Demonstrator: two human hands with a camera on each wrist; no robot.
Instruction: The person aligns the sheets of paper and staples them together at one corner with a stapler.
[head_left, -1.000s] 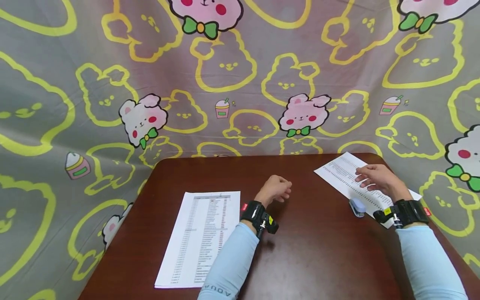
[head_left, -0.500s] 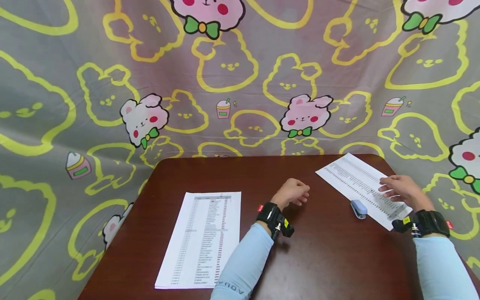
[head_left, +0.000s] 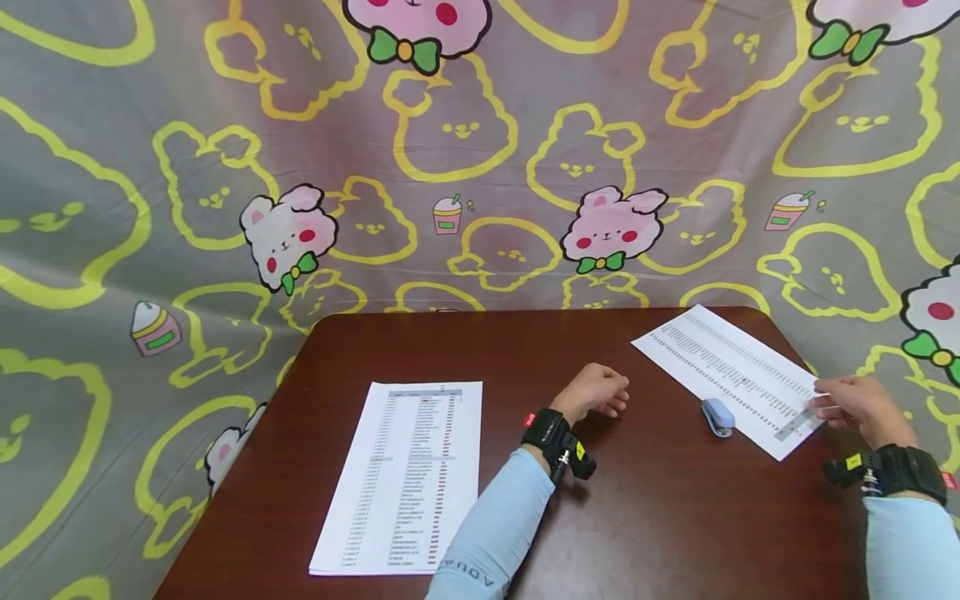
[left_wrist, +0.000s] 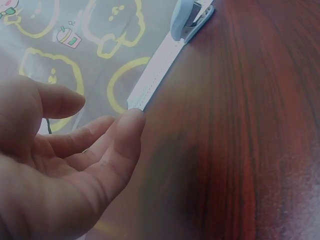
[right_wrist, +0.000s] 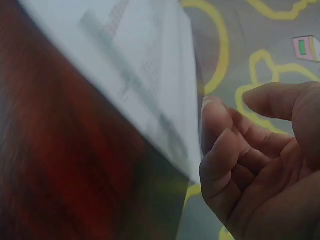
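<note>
Gaping loosely, left grip (head_left: 594, 392) and right grip (head_left: 866, 408) flank a rounded stapler (head_left: 717, 417) and flat paper (head_left: 723, 362).

Before you stands a glossy red-brown table (head_left: 660, 517) with rounded far corners. On it lie printed papers (head_left: 405, 483) to your left, a slanted sheet (head_left: 723, 375) to your right, and a blue stapler (head_left: 717, 417) at the sheet's edge.

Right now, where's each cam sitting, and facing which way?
Head: on the head, facing forward and down at table, patterned cloth; left hand, right hand, sleeves show.
Left wrist: on that wrist, looking past the left hand toward stapler and table; only that hand shows.
Right wrist: on that wrist, looking past the right hand toward printed sheet and patterned cloth; only that hand shows.
Shared: head and left wrist both show the stapler.
</note>
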